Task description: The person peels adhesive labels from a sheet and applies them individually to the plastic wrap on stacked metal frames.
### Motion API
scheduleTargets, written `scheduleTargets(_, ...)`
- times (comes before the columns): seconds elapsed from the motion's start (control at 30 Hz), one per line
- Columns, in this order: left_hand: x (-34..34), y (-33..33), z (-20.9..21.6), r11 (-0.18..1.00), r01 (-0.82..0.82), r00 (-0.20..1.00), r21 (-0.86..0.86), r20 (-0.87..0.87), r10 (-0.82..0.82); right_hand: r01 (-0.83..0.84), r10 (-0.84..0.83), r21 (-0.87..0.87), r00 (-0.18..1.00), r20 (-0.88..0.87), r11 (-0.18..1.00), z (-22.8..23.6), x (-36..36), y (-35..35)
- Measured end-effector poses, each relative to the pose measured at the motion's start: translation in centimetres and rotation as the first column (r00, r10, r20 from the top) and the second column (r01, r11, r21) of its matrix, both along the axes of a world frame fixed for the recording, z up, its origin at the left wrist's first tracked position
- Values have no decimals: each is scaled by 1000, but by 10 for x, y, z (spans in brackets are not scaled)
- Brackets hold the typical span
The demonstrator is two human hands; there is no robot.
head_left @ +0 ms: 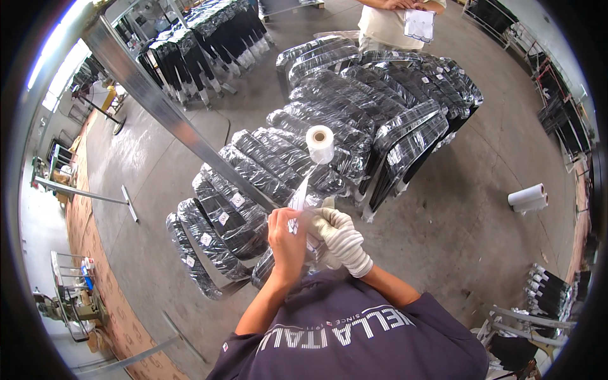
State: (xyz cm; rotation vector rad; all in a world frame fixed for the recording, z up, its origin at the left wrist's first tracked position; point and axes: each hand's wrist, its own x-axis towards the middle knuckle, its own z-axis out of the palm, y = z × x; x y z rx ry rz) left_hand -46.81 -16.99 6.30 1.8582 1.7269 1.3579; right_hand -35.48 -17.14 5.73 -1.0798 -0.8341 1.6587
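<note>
My bare left hand is closed with its fingertips pinched on a white label strip. The strip sticks up between my hands, and dark print shows on a part by my fingers. My right hand, in a whitish knit glove, is closed right beside it against the strip's lower part; its fingertips are partly hidden. Something pale hangs under the gloved hand, too covered to make out. Beyond my hands, a roll of clear film stands on black frames wrapped in plastic. Small white labels sit on several nearer frames.
A metal post slants across the left, over the wrapped frames. Another person stands at the far side holding white paper. Wrapped dark legs stand in rows at the far left. White film rolls lie on the floor at right.
</note>
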Motion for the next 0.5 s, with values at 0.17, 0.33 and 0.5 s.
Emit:
scheduleTargets(0.17, -7, 1, -3, 999, 0, 1000, -39, 30, 1, -93, 88, -65, 993, -75, 994, 6, 1, -1)
scheduleTargets(0.33, -20, 4, -11, 996, -27, 999, -80, 15, 28, -159, 172, -88, 970, 171, 983, -8, 1, -4)
scheduleTargets(0.5, -20, 0, -11, 998, 40, 973, 38, -228, -30, -35, 42, -52, 988, 147, 998, -15, -4, -5)
